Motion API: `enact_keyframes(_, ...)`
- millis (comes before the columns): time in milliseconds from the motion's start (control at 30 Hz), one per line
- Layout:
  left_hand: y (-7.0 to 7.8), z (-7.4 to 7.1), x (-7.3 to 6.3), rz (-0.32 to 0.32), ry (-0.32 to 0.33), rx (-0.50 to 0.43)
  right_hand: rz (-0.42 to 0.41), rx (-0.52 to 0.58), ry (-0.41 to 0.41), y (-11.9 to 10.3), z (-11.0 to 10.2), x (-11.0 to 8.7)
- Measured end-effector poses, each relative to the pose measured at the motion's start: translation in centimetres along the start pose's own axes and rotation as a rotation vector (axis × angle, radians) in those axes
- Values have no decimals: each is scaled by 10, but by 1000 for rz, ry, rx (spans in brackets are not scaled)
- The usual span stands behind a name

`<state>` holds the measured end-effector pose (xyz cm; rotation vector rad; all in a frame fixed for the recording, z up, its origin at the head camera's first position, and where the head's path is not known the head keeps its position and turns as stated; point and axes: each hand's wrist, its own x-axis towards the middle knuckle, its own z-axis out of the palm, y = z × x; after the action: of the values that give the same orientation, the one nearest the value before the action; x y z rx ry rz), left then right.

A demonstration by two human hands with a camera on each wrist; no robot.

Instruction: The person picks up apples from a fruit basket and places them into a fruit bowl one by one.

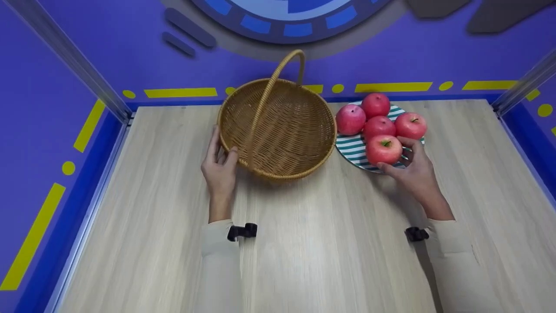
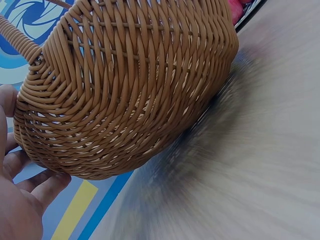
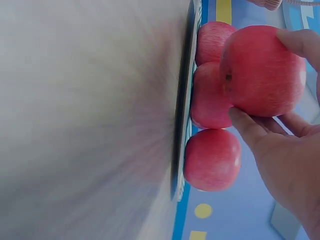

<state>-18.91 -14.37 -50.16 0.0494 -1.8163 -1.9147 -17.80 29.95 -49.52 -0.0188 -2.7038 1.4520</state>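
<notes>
A wicker basket (image 1: 291, 130) with an arched handle stands toward the back, tilted toward the front in the head view, its inside bare. My left hand (image 1: 220, 169) grips its left side, thumb at the rim and fingers spread against the woven outer wall (image 2: 125, 95). On the right, my right hand (image 1: 415, 171) holds a red apple (image 1: 384, 150) between thumb and fingers. In the right wrist view this held apple (image 3: 265, 70) is raised above the other apples. Several more red apples (image 1: 376, 105) lie on a round plate (image 1: 354, 152) with green and white stripes.
The plate sits close to the basket's right side on a pale wooden table (image 1: 304, 243). A blue-purple wall (image 1: 165, 65) with yellow marks rises behind the table, and side panels (image 1: 43, 130) flank it. Each wrist wears a black strap mount (image 1: 242, 231).
</notes>
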Motion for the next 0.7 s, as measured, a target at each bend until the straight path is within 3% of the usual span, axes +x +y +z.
enact_keyframes(700, -2, 0, 1, 6, 2, 8, 30, 67, -92, 14, -6, 4)
